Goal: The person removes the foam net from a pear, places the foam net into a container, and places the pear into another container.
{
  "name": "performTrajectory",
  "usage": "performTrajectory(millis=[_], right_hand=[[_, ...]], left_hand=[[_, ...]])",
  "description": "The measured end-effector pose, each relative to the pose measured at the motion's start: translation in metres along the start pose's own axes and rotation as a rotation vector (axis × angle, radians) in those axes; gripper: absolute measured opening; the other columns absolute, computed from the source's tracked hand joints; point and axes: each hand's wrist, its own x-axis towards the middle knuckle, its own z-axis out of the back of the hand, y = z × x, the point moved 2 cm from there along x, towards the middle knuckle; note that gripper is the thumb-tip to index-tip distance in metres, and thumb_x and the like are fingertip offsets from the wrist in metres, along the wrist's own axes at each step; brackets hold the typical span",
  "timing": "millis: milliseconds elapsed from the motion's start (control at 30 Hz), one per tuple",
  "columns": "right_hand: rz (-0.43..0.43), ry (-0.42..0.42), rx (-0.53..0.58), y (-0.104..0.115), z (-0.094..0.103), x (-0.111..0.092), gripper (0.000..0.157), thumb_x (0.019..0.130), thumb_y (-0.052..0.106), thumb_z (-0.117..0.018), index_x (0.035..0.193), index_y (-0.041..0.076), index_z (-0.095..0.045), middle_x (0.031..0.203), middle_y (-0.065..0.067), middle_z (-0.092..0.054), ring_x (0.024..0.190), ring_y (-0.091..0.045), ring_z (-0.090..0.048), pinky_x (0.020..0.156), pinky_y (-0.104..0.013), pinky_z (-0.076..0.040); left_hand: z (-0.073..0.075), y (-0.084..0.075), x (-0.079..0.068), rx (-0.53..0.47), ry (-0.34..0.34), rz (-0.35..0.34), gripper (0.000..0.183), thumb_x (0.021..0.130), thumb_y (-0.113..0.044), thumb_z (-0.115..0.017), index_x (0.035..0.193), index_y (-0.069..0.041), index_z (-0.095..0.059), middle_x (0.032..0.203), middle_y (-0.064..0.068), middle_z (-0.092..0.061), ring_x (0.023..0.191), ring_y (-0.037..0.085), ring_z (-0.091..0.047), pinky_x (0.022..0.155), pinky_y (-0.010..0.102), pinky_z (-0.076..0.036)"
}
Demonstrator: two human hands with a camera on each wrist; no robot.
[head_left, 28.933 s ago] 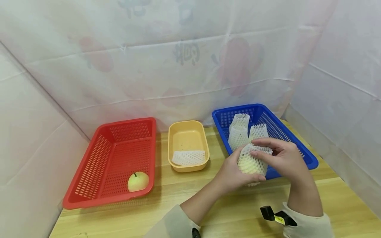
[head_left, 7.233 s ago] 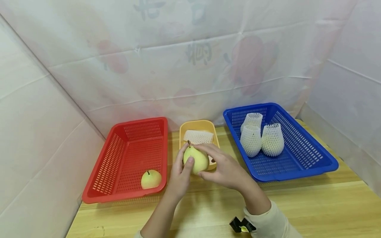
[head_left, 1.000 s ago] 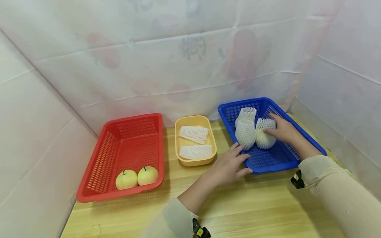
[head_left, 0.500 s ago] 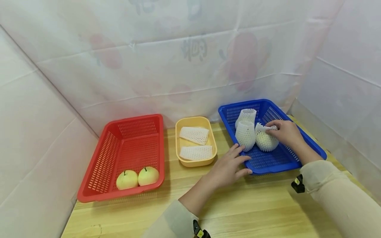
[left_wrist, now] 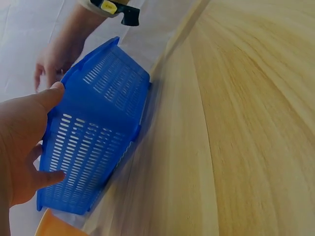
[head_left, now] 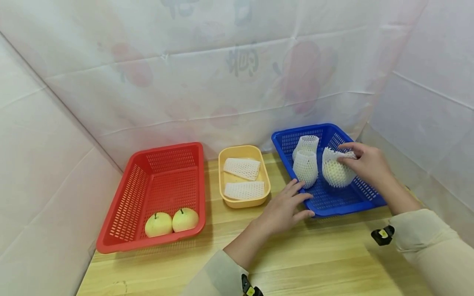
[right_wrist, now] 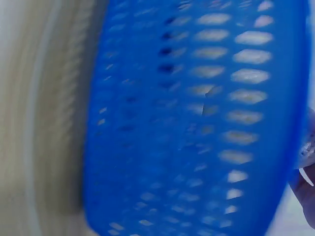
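In the head view, my right hand (head_left: pixel 368 164) pinches the top of the white foam net on a netted pear (head_left: pixel 338 174) in the blue basket (head_left: pixel 333 201). The net's mouth is pulled sideways around the pale fruit. Two more netted pears stand at its left, a front one (head_left: pixel 305 169) and a rear one (head_left: pixel 308 143). My left hand (head_left: pixel 283 207) spreads its fingers against the basket's near left corner. From the left wrist, its thumb (left_wrist: pixel 55 91) shows on the rim, with another finger on the slotted wall. The right wrist view is blurred and filled by the basket wall (right_wrist: pixel 197 123).
Two bare pears, a left one (head_left: pixel 158 225) and a right one (head_left: pixel 185 219), sit in the near right corner of the red basket (head_left: pixel 103 242). Between the baskets is a yellow tray (head_left: pixel 221 181) with two flat foam nets (head_left: pixel 242 167). A cloth wall stands behind.
A second bare pear and a second flat net now lie in red basket and tray. Over the last second, my right hand has taken the net's top and shifted the netted pear right.
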Motion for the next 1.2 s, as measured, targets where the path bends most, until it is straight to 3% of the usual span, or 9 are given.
performTrajectory(millis=[233, 300, 367, 533, 733, 833, 933, 1067, 1200], right_hand=[[0.053, -0.068, 0.115, 0.042, 0.016, -0.014, 0.029, 0.082, 0.023, -0.081, 0.109, 0.017, -0.073, 0.051, 0.001, -0.043, 0.042, -0.009, -0.033, 0.038, -0.024, -0.030], [0.086, -0.080, 0.160, 0.055, 0.018, -0.018, 0.028, 0.082, 0.020, -0.082, 0.108, 0.017, -0.073, 0.049, 0.001, -0.042, 0.041, -0.010, -0.032, 0.037, -0.025, -0.029], [0.115, -0.082, 0.201, 0.067, 0.018, -0.023, 0.028, 0.081, 0.016, -0.081, 0.108, 0.017, -0.074, 0.048, 0.002, -0.040, 0.041, -0.009, -0.030, 0.037, -0.026, -0.028], [0.171, -0.075, 0.296, 0.093, 0.014, -0.032, 0.032, 0.079, 0.005, -0.081, 0.108, 0.016, -0.074, 0.048, 0.004, -0.046, 0.040, -0.005, -0.028, 0.037, -0.027, -0.027], [0.339, -0.080, 0.363, 0.121, 0.006, -0.043, 0.039, 0.070, -0.009, -0.083, 0.103, 0.012, -0.075, 0.070, 0.003, -0.068, 0.042, 0.002, -0.034, 0.037, -0.018, -0.033], [0.422, -0.038, 0.417, 0.133, -0.002, -0.050, 0.040, 0.068, -0.012, -0.082, 0.101, 0.009, -0.075, 0.086, -0.001, -0.074, 0.052, 0.004, -0.052, 0.042, -0.015, -0.041], [0.470, 0.036, 0.476, 0.141, -0.012, -0.057, 0.040, 0.070, -0.012, -0.081, 0.103, 0.010, -0.074, 0.094, -0.003, -0.075, 0.069, 0.001, -0.065, 0.047, -0.015, -0.046], [0.506, 0.124, 0.536, 0.150, -0.029, -0.066, 0.038, 0.073, -0.009, -0.080, 0.104, 0.012, -0.074, 0.094, -0.003, -0.076, 0.076, -0.002, -0.067, 0.053, -0.016, -0.050], [0.532, 0.245, 0.576, 0.158, -0.052, -0.071, 0.031, 0.077, -0.002, -0.080, 0.103, 0.014, -0.074, 0.096, 0.000, -0.076, 0.085, -0.005, -0.068, 0.067, -0.019, -0.055]], left_hand=[[-0.001, 0.004, -0.002, -0.240, 0.017, 0.080, 0.056, 0.100, -0.051, -0.046, 0.149, -0.023, -0.043, 0.163, -0.004, -0.025, 0.152, 0.014, -0.010, 0.121, 0.038, -0.025], [-0.001, 0.004, -0.004, -0.368, 0.000, 0.112, 0.058, 0.102, -0.049, -0.043, 0.152, -0.020, -0.037, 0.162, -0.002, -0.026, 0.152, 0.013, -0.014, 0.120, 0.037, -0.027], [-0.001, 0.005, -0.006, -0.501, -0.034, 0.153, 0.058, 0.104, -0.047, -0.039, 0.154, -0.018, -0.034, 0.160, 0.000, -0.031, 0.147, 0.014, -0.028, 0.116, 0.034, -0.034], [0.001, 0.007, -0.013, -0.789, -0.153, 0.274, 0.054, 0.107, -0.044, -0.032, 0.152, -0.014, -0.038, 0.150, -0.001, -0.046, 0.129, 0.015, -0.053, 0.106, 0.026, -0.044], [0.003, 0.006, -0.020, -1.233, -0.237, 0.333, 0.062, 0.106, -0.048, -0.031, 0.142, -0.001, -0.049, 0.138, 0.017, -0.058, 0.125, 0.028, -0.058, 0.100, 0.036, -0.052], [0.005, 0.007, -0.028, -1.487, -0.208, 0.378, 0.069, 0.105, -0.053, -0.029, 0.137, 0.005, -0.050, 0.132, 0.028, -0.058, 0.122, 0.037, -0.058, 0.100, 0.048, -0.051], [0.007, 0.012, -0.040, -1.646, -0.130, 0.417, 0.076, 0.103, -0.059, -0.025, 0.139, 0.004, -0.047, 0.134, 0.031, -0.055, 0.124, 0.042, -0.055, 0.103, 0.053, -0.046], [0.009, 0.020, -0.055, -1.730, -0.033, 0.426, 0.075, 0.103, -0.060, -0.019, 0.145, -0.001, -0.041, 0.141, 0.028, -0.050, 0.130, 0.042, -0.049, 0.107, 0.054, -0.041], [0.006, 0.030, -0.074, -1.723, -0.018, 0.455, 0.070, 0.104, -0.057, -0.021, 0.147, -0.005, -0.040, 0.142, 0.024, -0.051, 0.127, 0.037, -0.054, 0.104, 0.048, -0.047]])
